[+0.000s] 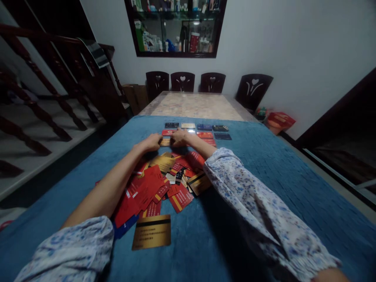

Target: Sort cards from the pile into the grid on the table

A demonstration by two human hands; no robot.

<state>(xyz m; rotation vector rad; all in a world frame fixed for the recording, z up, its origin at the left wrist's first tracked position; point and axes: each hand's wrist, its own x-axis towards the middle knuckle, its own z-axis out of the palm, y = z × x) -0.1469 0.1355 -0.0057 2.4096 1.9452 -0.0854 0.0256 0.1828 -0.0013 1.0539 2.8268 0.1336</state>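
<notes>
A gold card [165,142] lies flat near the far side of the blue cloth, between my two hands. My left hand [151,142] has its fingers curled in on the card's left end. Bent over the right end, my right hand [179,138] keeps its fingers together and partly hides it. Just beyond is a red card [167,132]. Farther back, a black card [172,125], a pale gold card [188,125], a blue card [205,127] and a dark stack [220,128] form a row. Nearer me spreads a loose heap of red cards [147,186].
Red cards [205,135] and a dark card [223,136] lie right of my hands. A gold card [152,232] rests at the near end of the heap. The blue cloth [264,188] covers the near part of the table; chairs [213,82] stand beyond.
</notes>
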